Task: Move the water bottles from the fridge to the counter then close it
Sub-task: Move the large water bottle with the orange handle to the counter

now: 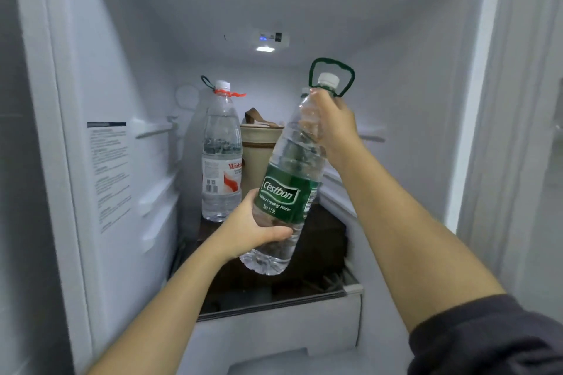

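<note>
A large clear water bottle with a green label (285, 192) hangs tilted in the open fridge (122, 94), its white cap and green carry loop at the top. My right hand (333, 125) grips its neck and shoulder. My left hand (253, 228) holds its lower body from the left, thumb curled under it. A second clear bottle with a white and red label (221, 158) stands upright on the dark shelf (320, 240) at the back left, a red band round its neck.
A beige cylindrical bag with a brown strap (259, 146) stands on the shelf between the two bottles. White fridge walls close in left and right. A white drawer front (274, 332) lies below the shelf. The fridge light (265, 49) glows at the back.
</note>
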Demonstrator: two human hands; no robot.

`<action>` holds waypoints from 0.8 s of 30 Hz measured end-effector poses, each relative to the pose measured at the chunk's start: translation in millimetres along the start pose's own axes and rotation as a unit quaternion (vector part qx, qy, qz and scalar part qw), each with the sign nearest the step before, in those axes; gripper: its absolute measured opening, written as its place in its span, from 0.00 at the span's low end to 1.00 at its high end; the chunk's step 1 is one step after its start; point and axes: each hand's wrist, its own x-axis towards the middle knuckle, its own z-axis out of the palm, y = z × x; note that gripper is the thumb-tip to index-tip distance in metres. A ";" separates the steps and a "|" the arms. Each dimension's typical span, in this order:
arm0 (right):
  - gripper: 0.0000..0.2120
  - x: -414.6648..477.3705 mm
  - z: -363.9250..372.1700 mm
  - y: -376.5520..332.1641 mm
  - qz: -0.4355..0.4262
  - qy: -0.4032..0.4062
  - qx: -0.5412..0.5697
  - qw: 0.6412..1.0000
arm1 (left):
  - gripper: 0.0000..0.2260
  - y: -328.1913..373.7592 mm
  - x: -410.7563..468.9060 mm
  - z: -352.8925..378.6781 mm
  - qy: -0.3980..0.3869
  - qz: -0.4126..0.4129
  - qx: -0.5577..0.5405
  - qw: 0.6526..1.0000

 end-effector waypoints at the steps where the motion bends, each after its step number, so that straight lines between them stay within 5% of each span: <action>1: 0.07 -10.2 0.0 1.1 0.002 -0.006 0.003 1.000 | 0.43 2.0 -14.2 0.2 0.008 -0.006 0.008 1.000; 8: 0.22 -80.5 -1.2 11.4 0.046 -0.068 0.055 0.995 | 0.42 24.3 -119.2 13.9 0.072 -0.067 0.056 0.994; 12: 0.19 -122.9 0.0 15.3 0.073 -0.115 0.101 0.986 | 0.48 38.7 -181.5 24.8 0.116 -0.100 0.100 0.983; 19: 0.09 -203.9 18.3 16.9 0.071 -0.193 0.121 0.971 | 0.39 54.6 -284.4 37.2 0.198 -0.158 0.149 0.956; 24: 0.04 -261.7 31.7 12.5 0.095 -0.243 0.156 0.953 | 0.46 67.8 -350.3 46.1 0.246 -0.205 0.165 0.933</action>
